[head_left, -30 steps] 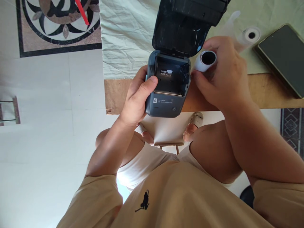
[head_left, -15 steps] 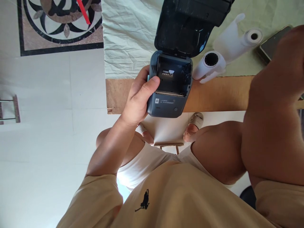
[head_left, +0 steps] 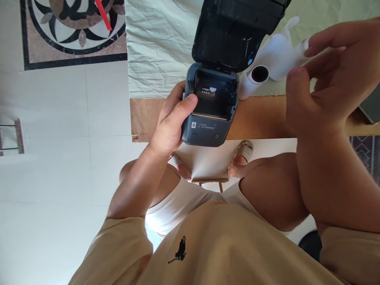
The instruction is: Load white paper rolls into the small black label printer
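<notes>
My left hand [head_left: 172, 118] grips a dark blue-grey portable label printer [head_left: 204, 132] by its left side, thumb on the rim. The printer's black lid [head_left: 228, 39] is flipped up, and a small printed label shows inside its bare compartment. My right hand [head_left: 329, 71] hovers over the table's right part with thumb and fingers apart. Its index fingertip is at the end of a small white roll [head_left: 302, 46], whose loose sheet [head_left: 274, 55] spreads to the left; whether they touch I cannot tell. Beside the printer stands another white roll [head_left: 247, 85] with a dark core.
A pale green cloth [head_left: 160, 47] covers the table, leaving a wooden edge [head_left: 267, 118] bare. A dark flat object [head_left: 371, 103] lies partly behind my right wrist. Below are a small stool [head_left: 210, 181] and my feet; a patterned floor inlay [head_left: 77, 59] is at left.
My right hand has come in from the right edge to the small roll. Both rolls have shifted left, the small one more. My left hand and the printer have hardly moved.
</notes>
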A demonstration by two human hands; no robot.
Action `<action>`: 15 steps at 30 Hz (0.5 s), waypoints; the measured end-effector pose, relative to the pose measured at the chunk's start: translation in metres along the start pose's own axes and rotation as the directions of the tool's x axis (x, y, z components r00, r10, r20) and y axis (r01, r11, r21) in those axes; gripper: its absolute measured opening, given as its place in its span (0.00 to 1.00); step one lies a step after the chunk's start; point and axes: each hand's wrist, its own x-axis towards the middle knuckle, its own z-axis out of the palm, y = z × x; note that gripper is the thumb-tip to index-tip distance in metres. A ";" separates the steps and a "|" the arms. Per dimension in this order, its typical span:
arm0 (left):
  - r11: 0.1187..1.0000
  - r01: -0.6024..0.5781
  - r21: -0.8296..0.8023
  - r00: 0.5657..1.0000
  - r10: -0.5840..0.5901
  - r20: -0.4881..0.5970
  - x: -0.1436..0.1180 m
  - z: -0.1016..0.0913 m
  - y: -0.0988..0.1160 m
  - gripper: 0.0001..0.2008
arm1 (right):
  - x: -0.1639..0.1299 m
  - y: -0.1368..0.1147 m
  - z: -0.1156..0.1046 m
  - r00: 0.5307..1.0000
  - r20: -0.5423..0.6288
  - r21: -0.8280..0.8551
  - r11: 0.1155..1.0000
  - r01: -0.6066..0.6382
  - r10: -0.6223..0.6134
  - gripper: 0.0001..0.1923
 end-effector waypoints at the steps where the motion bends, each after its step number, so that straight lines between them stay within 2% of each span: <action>1: 1.000 0.009 -0.006 1.000 -0.009 0.005 0.000 0.000 0.001 0.10 | -0.001 -0.002 0.001 1.000 0.029 0.014 1.000 -0.006 0.006 0.16; 8: 0.999 0.036 -0.020 0.999 -0.036 0.011 -0.001 0.001 0.002 0.10 | -0.007 -0.018 0.011 0.959 0.284 -0.007 1.000 -0.006 0.008 0.23; 12: 0.999 0.040 -0.026 0.999 -0.040 0.017 0.000 0.001 0.002 0.10 | -0.006 -0.020 0.013 0.936 0.344 -0.026 0.997 -0.074 0.078 0.22; 15: 0.999 0.027 -0.025 1.000 -0.027 0.016 0.000 0.000 0.001 0.11 | -0.005 -0.021 0.012 0.929 0.360 -0.048 0.996 -0.078 0.090 0.24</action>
